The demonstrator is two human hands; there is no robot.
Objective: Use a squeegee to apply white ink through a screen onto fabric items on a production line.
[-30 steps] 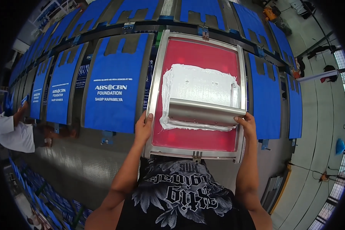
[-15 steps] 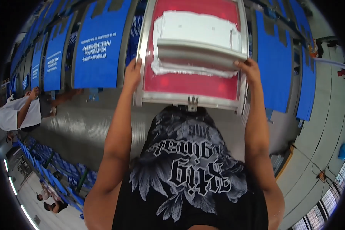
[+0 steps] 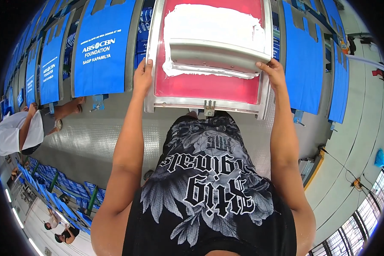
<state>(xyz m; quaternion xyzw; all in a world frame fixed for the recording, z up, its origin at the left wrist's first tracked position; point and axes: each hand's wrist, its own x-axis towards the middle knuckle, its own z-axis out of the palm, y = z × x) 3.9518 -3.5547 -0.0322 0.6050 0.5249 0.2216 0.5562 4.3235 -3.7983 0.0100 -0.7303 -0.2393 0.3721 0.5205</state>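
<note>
In front of me is a metal-edged screen-printing frame (image 3: 151, 91) with red mesh, spread with thick white ink (image 3: 213, 21). Across the ink lies a wide metal squeegee (image 3: 217, 56), tilted on the mesh. My left hand (image 3: 143, 77) is closed around the frame's left side rail, thumb on top. On the opposite rail, my right hand (image 3: 274, 74) also grips the frame, its thumb reaching in against the squeegee's right end. The right fingers under the rail are partly hidden. A metal bracket (image 3: 209, 108) sits at the middle of the frame's near edge.
Blue bags (image 3: 102, 70) lie flat on boards in rows to the left, and more blue bags (image 3: 303, 72) to the right. A person in a white shirt (image 3: 21, 132) is at the far left. A grey floor aisle (image 3: 94, 136) runs behind the boards.
The whole view has shifted slightly, so frame, squeegee and bags appear a little higher and further left. Both hands keep their grip. The person at left has moved their legs.
</note>
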